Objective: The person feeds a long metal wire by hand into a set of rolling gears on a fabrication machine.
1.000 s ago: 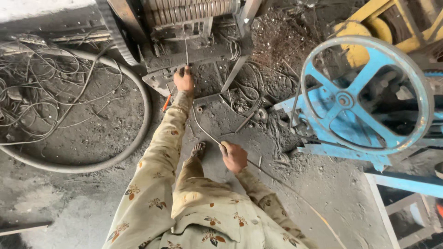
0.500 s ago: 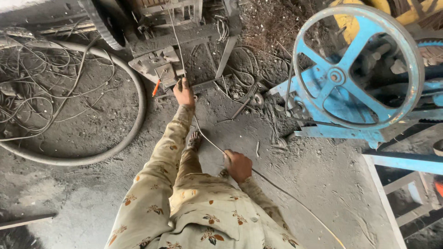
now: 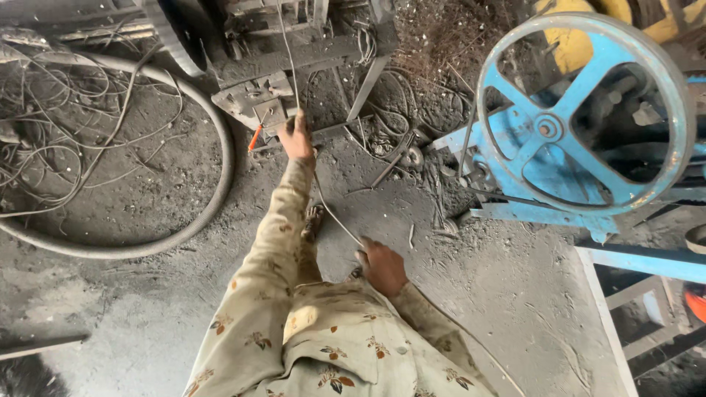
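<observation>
My left hand (image 3: 296,137) is stretched forward and closed around a thin steel wire (image 3: 334,217) just below a dark metal machine (image 3: 279,51). The wire rises from that hand up into the machine. It also runs back and down to my right hand (image 3: 382,266), which grips it close to my body. Behind the right hand the wire trails off along the floor to the lower right. Both sleeves are beige with a flower print. An orange-handled tool (image 3: 254,137) lies just left of my left hand.
A large blue spoked wheel (image 3: 581,117) on a blue frame stands at the right. A thick grey hose (image 3: 184,220) curves over the floor at the left, around tangled loose wires (image 3: 66,140). Scrap wire bits (image 3: 412,154) litter the dusty concrete floor.
The view has tipped downward, so the machine and wheel sit higher in the frame. My left hand stays on the wire by the machine; my right hand has drawn slightly nearer my body.
</observation>
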